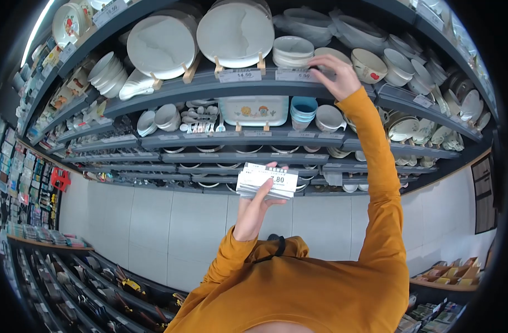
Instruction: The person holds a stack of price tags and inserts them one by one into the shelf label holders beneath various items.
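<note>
Labels [253, 178] lie long axis sideways, left grip [256, 206] closed around them; right grip's [339, 76] state unclear.

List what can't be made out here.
All in the head view:
Price cards: count, since they overlap; the top price's start, under the left hand's thumb; fine print, too small.
Right hand: whether it grips the dark bit at its fingertips, too small.
Stock behind the right sleeve: covered.
Lower body: hidden by the top.

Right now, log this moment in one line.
left hand: holding stack of price labels | right hand: raised by shelf-edge tag, grip unclear | white bowls: stacked above tag
</note>
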Demonstrator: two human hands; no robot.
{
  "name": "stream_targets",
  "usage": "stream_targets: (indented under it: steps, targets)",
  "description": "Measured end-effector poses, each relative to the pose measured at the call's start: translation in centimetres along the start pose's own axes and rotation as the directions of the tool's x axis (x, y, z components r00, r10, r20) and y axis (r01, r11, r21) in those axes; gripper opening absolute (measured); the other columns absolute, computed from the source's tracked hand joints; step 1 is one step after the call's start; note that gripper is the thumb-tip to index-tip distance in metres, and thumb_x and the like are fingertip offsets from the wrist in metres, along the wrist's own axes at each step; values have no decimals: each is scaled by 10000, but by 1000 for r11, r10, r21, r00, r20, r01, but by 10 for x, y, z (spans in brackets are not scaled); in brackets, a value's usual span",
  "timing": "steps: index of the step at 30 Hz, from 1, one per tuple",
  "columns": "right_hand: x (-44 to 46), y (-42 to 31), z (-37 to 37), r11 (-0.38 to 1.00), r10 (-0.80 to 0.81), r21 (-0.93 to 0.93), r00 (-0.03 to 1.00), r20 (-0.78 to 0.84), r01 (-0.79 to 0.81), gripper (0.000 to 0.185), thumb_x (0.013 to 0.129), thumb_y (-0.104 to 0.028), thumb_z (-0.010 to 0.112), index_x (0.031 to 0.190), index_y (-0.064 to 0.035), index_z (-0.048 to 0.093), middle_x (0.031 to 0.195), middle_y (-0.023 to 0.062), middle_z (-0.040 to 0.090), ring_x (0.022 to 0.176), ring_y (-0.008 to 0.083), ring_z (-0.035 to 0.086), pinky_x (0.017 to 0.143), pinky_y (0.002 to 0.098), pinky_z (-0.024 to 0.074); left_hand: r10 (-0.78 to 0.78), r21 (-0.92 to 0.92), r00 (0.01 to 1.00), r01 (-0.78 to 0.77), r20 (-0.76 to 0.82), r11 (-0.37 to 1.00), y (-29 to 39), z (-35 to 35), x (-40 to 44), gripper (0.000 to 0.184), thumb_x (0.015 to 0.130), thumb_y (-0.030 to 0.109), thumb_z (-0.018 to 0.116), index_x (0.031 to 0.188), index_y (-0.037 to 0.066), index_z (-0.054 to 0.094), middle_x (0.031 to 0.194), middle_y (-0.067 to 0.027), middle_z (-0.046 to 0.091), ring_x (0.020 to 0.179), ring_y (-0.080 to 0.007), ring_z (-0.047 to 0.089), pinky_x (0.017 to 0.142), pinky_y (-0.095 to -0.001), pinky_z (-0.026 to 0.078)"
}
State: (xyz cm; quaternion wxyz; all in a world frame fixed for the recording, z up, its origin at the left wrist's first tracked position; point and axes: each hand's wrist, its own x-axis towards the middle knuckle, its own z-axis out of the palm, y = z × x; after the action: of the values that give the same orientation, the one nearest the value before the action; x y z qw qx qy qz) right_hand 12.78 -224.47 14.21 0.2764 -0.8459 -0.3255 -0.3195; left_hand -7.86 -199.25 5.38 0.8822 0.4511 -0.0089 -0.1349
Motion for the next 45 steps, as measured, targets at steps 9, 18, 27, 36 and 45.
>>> stream_targets:
  steps: [9,18,27,36,45]
  targets:
    - [-97,-130,17,748,284,541,923,260,-383,147,861,-81,631,955,25,671,889,111,667,804,177,639,744,286,496,84,10,996,-84,10,996,8,8,-4,434,975,118,497,1381,4,394,1311,-169,537,1058,-220,622,761,-337,578]
    - [-126,-153,2,696,405,564,892,202,-444,243,804,-45,707,1041,-3,672,783,54,643,699,108,603,684,252,502,83,45,996,-81,-33,996,-9,14,-4,312,961,117,548,1250,1,530,1127,-115,636,921,-190,656,684,-326,574]
    - [-136,-157,-5,727,420,516,888,188,-453,222,814,-45,699,1031,-1,678,817,69,652,709,116,605,686,257,510,55,61,998,-55,6,997,-14,12,-6,253,952,113,563,1181,5,571,1073,-111,652,894,-189,662,662,-315,568]
    - [-123,-171,12,734,427,491,881,202,-469,208,827,-52,690,1029,-5,679,833,70,656,718,118,611,683,251,502,37,0,999,-37,3,999,4,-7,-12,281,948,137,571,1193,-2,555,1088,-122,646,906,-213,662,678,-335,562]
    - [-98,-195,52,746,399,493,893,208,-448,226,816,-28,689,1039,4,670,926,94,660,741,132,623,688,259,512,11,-16,1000,-11,-21,1000,32,-49,-17,290,957,135,553,1213,0,538,1103,-123,639,922,-199,657,676,-322,568]
